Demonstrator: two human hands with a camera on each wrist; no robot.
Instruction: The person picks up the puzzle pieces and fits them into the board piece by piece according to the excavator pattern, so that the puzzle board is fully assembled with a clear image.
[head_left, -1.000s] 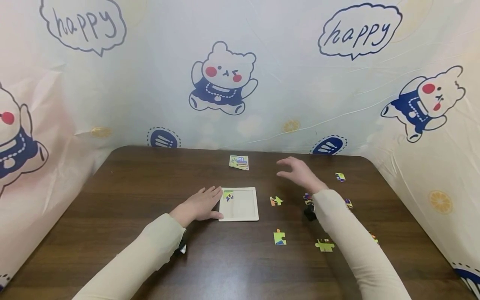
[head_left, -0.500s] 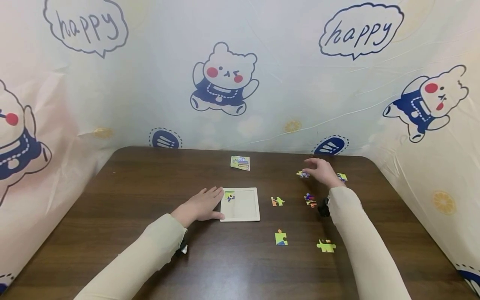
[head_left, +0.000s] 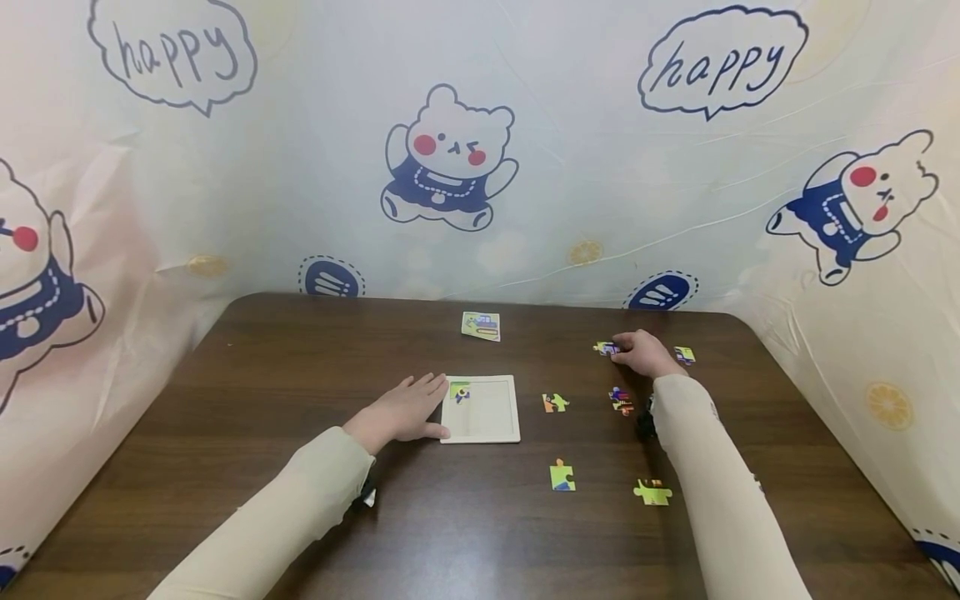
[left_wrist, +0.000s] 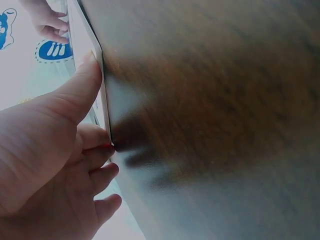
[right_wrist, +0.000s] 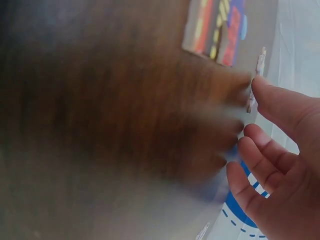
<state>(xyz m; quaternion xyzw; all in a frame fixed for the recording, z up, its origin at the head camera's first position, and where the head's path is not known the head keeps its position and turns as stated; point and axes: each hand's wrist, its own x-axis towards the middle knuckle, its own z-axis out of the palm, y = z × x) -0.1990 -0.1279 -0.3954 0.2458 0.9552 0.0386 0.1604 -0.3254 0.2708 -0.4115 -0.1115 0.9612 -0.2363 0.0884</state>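
My left hand (head_left: 399, 411) lies along the left side of a white square puzzle tray (head_left: 491, 414), fingers extended, thumb at its near left corner. In the left wrist view that thumb rests on the tray's edge. One green printed piece (head_left: 460, 391) sits in the tray's far left corner. To the right, my right hand (head_left: 647, 354) pinches the right end of a purple and yellow puzzle piece (head_left: 602, 347) between thumb and fingertips, low at the tabletop. The right wrist view shows this puzzle piece (right_wrist: 260, 65) nearly edge-on beside the thumb.
Loose puzzle pieces lie around: an orange-green one (head_left: 555, 403), a red-purple one (head_left: 620, 401) near my right wrist, a green-blue one (head_left: 561, 477), a green one (head_left: 652, 492) and another (head_left: 684, 355) at far right. A picture card (head_left: 481, 326) lies behind the tray.
My right hand has swung right from above the table to the purple and yellow piece, then lowered and closed its fingertips at it. The left hand has stayed at the tray.
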